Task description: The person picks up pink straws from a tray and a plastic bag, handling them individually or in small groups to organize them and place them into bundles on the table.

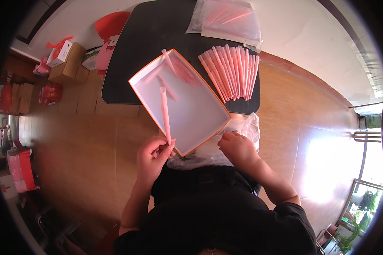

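My left hand (156, 154) pinches a slender pink paper cone (165, 116) near its narrow tip. The wide end points away from me, above a shallow white box with an orange rim (207, 134). Inside the far part of the box lie several loose pink cones (182, 70). My right hand (237, 146) hovers by the box's near right edge, fingers curled; whether anything is between them is hidden. Beyond it, a fanned pile of pink cones (231, 75) rests on the black table (140, 41). Under the box's near end is a clear plastic bag (207, 156).
Clear plastic bags with pink contents (226, 19) lie at the table's far right. Cardboard boxes (67, 63) and a red container (51, 93) stand on the left. A red and pink chair (110, 41) is beside the table. Potted plants (351, 232) are at lower right.
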Action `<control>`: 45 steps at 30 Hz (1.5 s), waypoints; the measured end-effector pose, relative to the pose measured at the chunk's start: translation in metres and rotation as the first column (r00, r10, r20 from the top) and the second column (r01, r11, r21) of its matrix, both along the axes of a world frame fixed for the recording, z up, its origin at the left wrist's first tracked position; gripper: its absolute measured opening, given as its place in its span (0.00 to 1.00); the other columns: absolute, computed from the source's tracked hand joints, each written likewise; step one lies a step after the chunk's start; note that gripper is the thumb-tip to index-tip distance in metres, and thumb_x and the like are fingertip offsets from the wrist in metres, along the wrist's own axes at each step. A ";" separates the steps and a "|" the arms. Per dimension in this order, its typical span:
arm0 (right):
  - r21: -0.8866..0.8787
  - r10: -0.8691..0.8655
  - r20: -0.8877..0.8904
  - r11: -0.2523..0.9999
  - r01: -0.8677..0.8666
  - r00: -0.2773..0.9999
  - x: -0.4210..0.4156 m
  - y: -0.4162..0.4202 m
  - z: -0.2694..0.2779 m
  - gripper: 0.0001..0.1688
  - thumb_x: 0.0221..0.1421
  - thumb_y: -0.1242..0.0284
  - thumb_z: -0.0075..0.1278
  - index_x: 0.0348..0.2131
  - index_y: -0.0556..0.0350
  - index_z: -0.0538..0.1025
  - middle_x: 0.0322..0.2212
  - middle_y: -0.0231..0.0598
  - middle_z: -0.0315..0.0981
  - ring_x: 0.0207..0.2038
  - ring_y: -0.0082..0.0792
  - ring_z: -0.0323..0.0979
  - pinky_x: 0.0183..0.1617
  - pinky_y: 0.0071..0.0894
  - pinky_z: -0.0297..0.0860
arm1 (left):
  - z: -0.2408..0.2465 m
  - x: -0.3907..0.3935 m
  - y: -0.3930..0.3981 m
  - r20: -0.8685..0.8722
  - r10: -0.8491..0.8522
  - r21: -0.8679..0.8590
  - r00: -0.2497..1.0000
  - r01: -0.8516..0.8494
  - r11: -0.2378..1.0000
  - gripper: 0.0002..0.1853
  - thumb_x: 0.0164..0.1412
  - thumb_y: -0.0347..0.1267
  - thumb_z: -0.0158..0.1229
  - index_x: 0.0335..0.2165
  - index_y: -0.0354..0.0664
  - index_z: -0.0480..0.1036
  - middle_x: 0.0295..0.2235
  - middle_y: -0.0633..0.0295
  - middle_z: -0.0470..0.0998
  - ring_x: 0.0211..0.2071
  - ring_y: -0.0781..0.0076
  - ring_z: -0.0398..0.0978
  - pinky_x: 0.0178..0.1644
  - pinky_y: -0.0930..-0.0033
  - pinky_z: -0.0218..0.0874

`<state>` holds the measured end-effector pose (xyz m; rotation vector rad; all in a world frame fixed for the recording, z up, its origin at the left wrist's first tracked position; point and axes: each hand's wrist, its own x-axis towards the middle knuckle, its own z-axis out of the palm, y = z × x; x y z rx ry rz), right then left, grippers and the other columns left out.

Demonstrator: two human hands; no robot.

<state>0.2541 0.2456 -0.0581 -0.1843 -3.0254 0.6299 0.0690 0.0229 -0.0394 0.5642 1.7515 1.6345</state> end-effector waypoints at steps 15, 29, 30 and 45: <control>-0.178 -0.002 0.047 0.984 0.010 0.999 0.001 -0.002 0.009 0.06 0.52 0.75 0.56 0.34 0.53 0.78 0.34 0.38 0.71 0.40 0.43 0.73 0.42 0.39 0.71 | -0.003 0.002 -0.002 -0.031 -0.040 0.009 0.999 0.041 0.999 0.05 0.61 0.19 0.58 0.38 0.30 0.76 0.34 0.62 0.76 0.29 0.80 0.76 0.32 0.80 0.68; -0.816 -0.432 -0.291 0.577 0.014 0.854 -0.017 0.016 0.088 0.27 0.56 0.88 0.52 0.54 0.61 0.65 0.30 0.38 0.73 0.34 0.27 0.76 0.36 0.23 0.74 | -0.004 0.003 0.001 -0.186 -0.082 -0.071 0.979 0.070 0.995 0.05 0.58 0.17 0.60 0.36 0.29 0.77 0.31 0.59 0.76 0.27 0.78 0.77 0.31 0.78 0.69; -0.840 -0.477 -0.320 0.542 -0.013 0.818 -0.021 0.020 0.097 0.29 0.56 0.89 0.51 0.55 0.61 0.63 0.30 0.39 0.73 0.33 0.27 0.76 0.36 0.22 0.73 | -0.005 0.003 0.000 -0.220 -0.096 -0.081 0.971 0.080 0.993 0.06 0.58 0.17 0.60 0.36 0.30 0.77 0.31 0.59 0.76 0.27 0.78 0.77 0.30 0.77 0.69; -0.772 -0.496 -0.562 0.602 -0.204 0.662 -0.064 0.031 0.114 0.30 0.55 0.91 0.51 0.54 0.60 0.59 0.28 0.37 0.72 0.35 0.30 0.76 0.44 0.29 0.74 | -0.008 0.005 -0.002 -0.335 -0.164 -0.125 0.928 0.128 0.984 0.05 0.58 0.18 0.60 0.36 0.28 0.77 0.32 0.60 0.75 0.29 0.77 0.77 0.33 0.77 0.70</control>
